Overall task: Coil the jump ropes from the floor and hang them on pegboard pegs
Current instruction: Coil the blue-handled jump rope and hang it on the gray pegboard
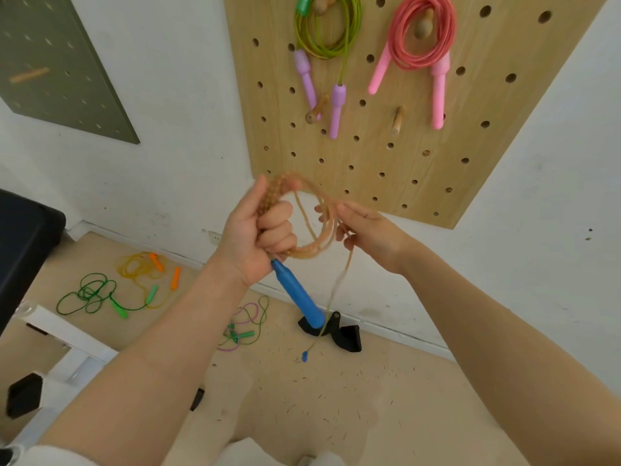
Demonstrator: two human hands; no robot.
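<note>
My left hand (260,235) grips a coil of beige beaded jump rope (314,245) together with its blue handle (297,294), which points down and to the right. My right hand (368,233) pinches the rope's loose strand at the coil's right side. The strand hangs down to the second blue handle (305,356) near the floor. On the wooden pegboard (386,169) hang a green rope with purple handles (327,35) and a pink rope (421,38), each on a peg. Two free wooden pegs (316,111) (397,120) stick out lower down.
On the floor lie a green rope (90,294), a yellow rope with orange handles (151,269) and a purple-green tangle (247,322). A black object (339,332) sits by the wall. A dark bin (23,243) and white frame (64,334) stand at left.
</note>
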